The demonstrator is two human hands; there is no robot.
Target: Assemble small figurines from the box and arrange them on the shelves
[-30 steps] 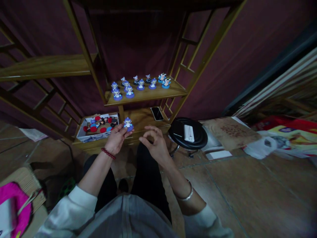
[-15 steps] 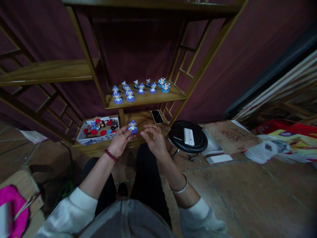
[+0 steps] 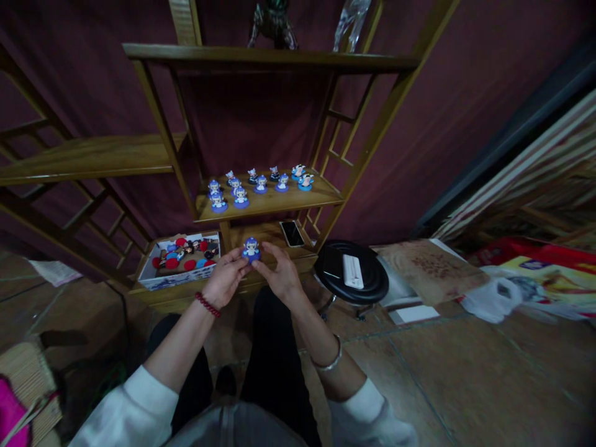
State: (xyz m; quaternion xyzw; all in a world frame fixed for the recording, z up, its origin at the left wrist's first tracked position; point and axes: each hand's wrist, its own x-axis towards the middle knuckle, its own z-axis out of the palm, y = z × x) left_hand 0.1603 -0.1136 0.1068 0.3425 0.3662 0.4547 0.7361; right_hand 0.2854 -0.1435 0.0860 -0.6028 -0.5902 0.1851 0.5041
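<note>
A small purple-haired figurine (image 3: pixel 251 249) on a round purple base stands upright between my hands, in front of the shelf unit. My left hand (image 3: pixel 228 279) grips its base from the left with thumb and fingers. From the right, my right hand (image 3: pixel 280 276) has its thumb and fingertips closed in at the base's edge. Behind them, several similar purple figurines (image 3: pixel 241 197) stand on the wooden shelf (image 3: pixel 274 202), along with small dark-clothed ones (image 3: pixel 252 176) and two blue-and-white ones (image 3: pixel 305 181).
An open box (image 3: pixel 153 277) with several figurines on red and blue bases sits at the left on the lower shelf. A phone (image 3: pixel 292 233) lies to the right there. A black round stool (image 3: pixel 372 276) carries a white box (image 3: pixel 352 271). Bags (image 3: pixel 493 298) rest on the floor.
My right hand has closed in on the figurine, its fingers now at the base. The camera view has tilted up, showing more of the upper shelf.
</note>
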